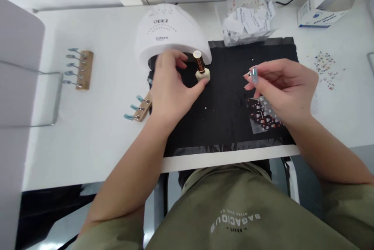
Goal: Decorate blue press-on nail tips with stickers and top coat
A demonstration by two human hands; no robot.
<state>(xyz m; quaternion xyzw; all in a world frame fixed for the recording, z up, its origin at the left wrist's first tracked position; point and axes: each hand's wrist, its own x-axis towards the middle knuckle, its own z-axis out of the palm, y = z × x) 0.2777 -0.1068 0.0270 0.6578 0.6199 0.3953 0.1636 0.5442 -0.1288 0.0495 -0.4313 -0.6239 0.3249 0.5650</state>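
My left hand (172, 90) is slightly blurred, its fingers apart and holding nothing I can see. Its thumb reaches the base of a nail polish bottle (202, 74) with a black and gold cap; I cannot tell whether they touch. The fingers are in front of the opening of a white nail lamp (163, 28). Between thumb and fingers, my right hand (286, 88) pinches a shiny bluish nail tip (254, 75) with a small metal piece on it. Below that hand lies a sticker sheet (260, 119), partly covered by it.
Left of the black mat (216, 125), a wooden stand (142, 110) with several nail tips is partly behind my hand. Another full stand (85, 70) sits further left. A bag of white packets (248, 22), an opened box (324, 8) and scattered small gems (325, 67) lie behind and right.
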